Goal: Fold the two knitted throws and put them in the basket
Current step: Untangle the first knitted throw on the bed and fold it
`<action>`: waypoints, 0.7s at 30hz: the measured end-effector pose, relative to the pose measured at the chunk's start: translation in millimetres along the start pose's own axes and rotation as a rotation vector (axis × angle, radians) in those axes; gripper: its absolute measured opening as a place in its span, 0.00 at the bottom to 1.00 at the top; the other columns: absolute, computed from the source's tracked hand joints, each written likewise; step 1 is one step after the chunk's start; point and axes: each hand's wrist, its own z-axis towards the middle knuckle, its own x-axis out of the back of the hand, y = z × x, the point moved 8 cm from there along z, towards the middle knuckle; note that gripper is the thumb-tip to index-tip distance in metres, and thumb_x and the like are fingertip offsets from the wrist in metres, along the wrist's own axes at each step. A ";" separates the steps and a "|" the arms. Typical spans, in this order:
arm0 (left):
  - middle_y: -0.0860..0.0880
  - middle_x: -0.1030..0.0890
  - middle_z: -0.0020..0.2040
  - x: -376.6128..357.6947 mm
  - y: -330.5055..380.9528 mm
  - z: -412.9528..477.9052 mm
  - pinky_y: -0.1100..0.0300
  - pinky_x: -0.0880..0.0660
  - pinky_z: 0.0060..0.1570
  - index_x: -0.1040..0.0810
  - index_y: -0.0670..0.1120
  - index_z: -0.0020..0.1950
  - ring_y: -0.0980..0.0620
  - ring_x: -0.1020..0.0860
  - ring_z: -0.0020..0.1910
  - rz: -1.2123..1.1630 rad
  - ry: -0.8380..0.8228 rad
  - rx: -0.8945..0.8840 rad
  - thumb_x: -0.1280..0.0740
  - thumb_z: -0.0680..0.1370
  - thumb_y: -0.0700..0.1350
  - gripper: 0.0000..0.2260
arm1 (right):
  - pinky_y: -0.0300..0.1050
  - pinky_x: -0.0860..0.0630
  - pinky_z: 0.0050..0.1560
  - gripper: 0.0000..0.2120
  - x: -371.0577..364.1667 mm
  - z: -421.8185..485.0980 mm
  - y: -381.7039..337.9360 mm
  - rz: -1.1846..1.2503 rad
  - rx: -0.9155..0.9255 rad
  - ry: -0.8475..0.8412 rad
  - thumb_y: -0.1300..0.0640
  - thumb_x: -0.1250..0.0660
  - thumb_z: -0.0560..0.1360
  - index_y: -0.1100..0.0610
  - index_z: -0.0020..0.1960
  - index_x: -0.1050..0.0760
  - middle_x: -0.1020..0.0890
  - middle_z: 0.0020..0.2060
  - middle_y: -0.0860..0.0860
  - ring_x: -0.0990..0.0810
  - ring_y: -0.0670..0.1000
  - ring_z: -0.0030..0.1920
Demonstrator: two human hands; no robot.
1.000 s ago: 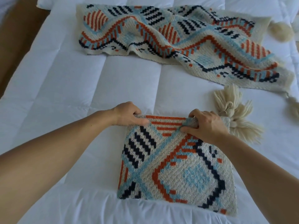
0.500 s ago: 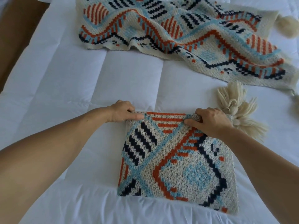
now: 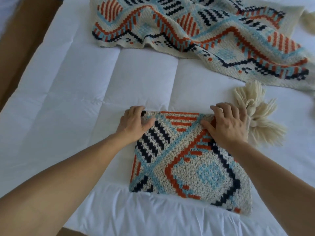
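Note:
A folded knitted throw (image 3: 192, 167) with orange, blue and navy patterns lies as a thick square near the bed's front edge. Its cream tassels (image 3: 255, 114) stick out at the far right corner. My left hand (image 3: 134, 124) grips the far left corner, thumb on top and fingers curled over the edge. My right hand (image 3: 228, 123) holds the far right corner the same way, fingers spread over the fold. The second throw (image 3: 204, 34), same pattern, lies spread and rumpled across the far side of the bed. No basket is in view.
A white quilted duvet (image 3: 76, 103) covers the bed. Brown floor (image 3: 20, 40) shows along the left side and at the bottom edge. Another cream tassel (image 3: 308, 19) lies at the far right.
Both hands have slid a little further over the folded throw's far edge, and the right fingers have spread. The view has shifted closer and forward.

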 end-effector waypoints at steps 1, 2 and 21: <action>0.42 0.36 0.74 0.1 6.4 -18.3 0.43 0.35 0.69 0.40 0.44 0.75 0.42 0.37 0.72 -0.070 0.062 -0.058 0.55 0.72 0.76 0.44 | 0.61 0.53 0.75 0.32 1.0 -11.9 -5.0 0.048 -0.016 -0.009 0.31 0.45 0.76 0.51 0.71 0.32 0.31 0.70 0.52 0.39 0.57 0.73; 0.43 0.40 0.76 -0.7 12.5 -38.1 0.42 0.37 0.72 0.43 0.45 0.77 0.44 0.40 0.75 -0.131 0.113 -0.108 0.53 0.72 0.75 0.44 | 0.60 0.55 0.76 0.33 0.9 -25.6 -9.6 0.084 -0.033 -0.031 0.32 0.46 0.76 0.51 0.73 0.36 0.34 0.73 0.52 0.43 0.56 0.75; 0.42 0.32 0.69 -65.8 -9.0 -186.5 0.51 0.19 0.39 0.41 0.48 0.76 0.41 0.22 0.57 -0.160 0.285 -0.119 0.24 0.70 0.45 0.39 | 0.58 0.28 0.61 0.40 -19.6 -204.9 32.2 0.367 -0.699 -0.095 0.30 0.37 0.71 0.56 0.71 0.38 0.29 0.63 0.58 0.29 0.61 0.64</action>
